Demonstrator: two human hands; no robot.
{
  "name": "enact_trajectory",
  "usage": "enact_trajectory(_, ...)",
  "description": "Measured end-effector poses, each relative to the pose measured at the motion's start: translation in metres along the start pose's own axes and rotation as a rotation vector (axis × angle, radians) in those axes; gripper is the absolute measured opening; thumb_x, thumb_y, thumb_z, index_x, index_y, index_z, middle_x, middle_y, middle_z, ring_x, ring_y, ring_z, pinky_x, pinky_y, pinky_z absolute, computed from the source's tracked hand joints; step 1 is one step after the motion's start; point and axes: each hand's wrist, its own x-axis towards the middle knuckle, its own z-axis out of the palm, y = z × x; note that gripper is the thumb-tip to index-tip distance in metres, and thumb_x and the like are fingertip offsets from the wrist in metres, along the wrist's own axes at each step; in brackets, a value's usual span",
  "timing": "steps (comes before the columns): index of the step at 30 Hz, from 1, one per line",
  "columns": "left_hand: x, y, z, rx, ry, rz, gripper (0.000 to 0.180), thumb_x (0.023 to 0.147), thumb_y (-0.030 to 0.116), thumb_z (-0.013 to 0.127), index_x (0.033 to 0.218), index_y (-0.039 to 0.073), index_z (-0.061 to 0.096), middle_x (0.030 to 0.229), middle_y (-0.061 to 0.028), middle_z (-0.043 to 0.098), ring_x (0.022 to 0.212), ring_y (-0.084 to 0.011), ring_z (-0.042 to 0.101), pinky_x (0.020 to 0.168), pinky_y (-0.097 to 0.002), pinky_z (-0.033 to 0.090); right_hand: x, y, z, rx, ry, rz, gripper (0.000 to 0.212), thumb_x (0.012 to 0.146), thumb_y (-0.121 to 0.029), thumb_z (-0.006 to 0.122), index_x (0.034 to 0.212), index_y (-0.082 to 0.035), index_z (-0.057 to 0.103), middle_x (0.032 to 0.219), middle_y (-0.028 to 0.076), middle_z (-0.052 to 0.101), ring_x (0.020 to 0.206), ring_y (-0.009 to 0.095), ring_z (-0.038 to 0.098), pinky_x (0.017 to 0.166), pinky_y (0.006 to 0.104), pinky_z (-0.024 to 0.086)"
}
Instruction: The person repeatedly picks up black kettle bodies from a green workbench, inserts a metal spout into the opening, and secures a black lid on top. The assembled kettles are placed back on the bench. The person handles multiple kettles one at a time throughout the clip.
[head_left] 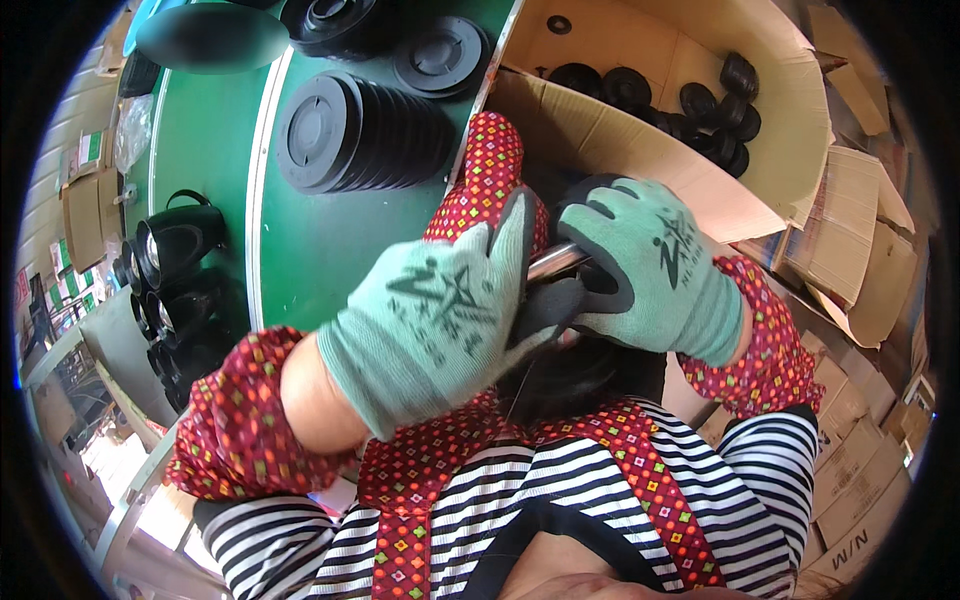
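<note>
Both gloved hands, left hand and right hand, clamped on a metal rod. Could slip from smooth steel, or jab the lap.

This looks like a small factory or assembly workshop. A green tabletop carries stacks of identical black round plastic parts, with a row of black cup-shaped pieces along its left edge. An open cardboard box beside it holds more loose black discs, and flattened and stacked cartons crowd the right side. The person wears coated green work gloves and patterned sleeve covers.
</note>
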Motion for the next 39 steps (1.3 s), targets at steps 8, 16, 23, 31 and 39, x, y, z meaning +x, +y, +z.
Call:
enact_trajectory(8,0.059,-0.077,0.024,-0.119,0.156,0.429,0.048,0.08,0.021,0.074,0.123,0.003,0.068,0.097,-0.0203,0.073,0.086,-0.042,0.072,0.078,-0.0444,0.058,-0.02,-0.042,-0.032,-0.209,-0.088,0.27,0.071,0.08,-0.031,0.08,0.144,-0.008,0.06,0.1,0.013,0.062,0.089,0.033,0.062,0.08,0.0461,0.049)
enact_trajectory(16,0.08,-0.089,0.034,-0.114,0.308,0.543,0.037,0.076,0.023,0.076,0.108,0.005,0.074,0.092,-0.0178,0.072,0.083,-0.0412,0.069,0.074,-0.0427,0.056,-0.021,-0.052,-0.032,-0.331,-0.049,0.291,0.063,0.083,-0.025,0.078,0.141,-0.008,0.062,0.102,0.012,0.064,0.087,0.029,0.064,0.076,0.0441,0.05)
enact_trajectory(23,0.006,-0.101,0.055,-0.371,0.672,0.239,0.03,0.083,0.011,0.082,0.111,0.003,0.075,0.094,-0.0191,0.074,0.079,-0.0361,0.073,0.074,-0.0391,0.057,-0.058,-0.057,-0.017,-0.146,0.273,-0.138,0.08,0.067,-0.028,0.088,0.142,-0.007,0.065,0.145,0.018,0.06,0.139,0.045,0.05,0.121,0.0646,0.03)
enact_trajectory(31,-0.095,-0.199,0.176,0.074,0.945,-0.282,0.021,0.086,0.023,0.082,0.1,0.01,0.074,0.088,-0.0127,0.073,0.08,-0.0356,0.072,0.071,-0.043,0.056,-0.068,-0.038,0.038,0.296,0.367,0.002,0.058,0.073,-0.028,0.09,0.121,-0.003,0.071,0.125,0.018,0.065,0.12,0.039,0.061,0.108,0.049,0.046)
enact_trajectory(39,-0.135,-0.137,0.163,-0.215,1.01,-0.061,0.103,0.068,0.033,0.096,0.154,0.006,0.048,0.157,-0.0258,0.042,0.143,-0.0422,0.047,0.118,-0.0508,0.041,-0.016,-0.043,0.001,1.414,0.804,0.324,0.054,0.111,-0.038,0.054,0.154,-0.005,0.05,0.147,0.011,0.061,0.125,0.025,0.064,0.107,0.0421,0.053)
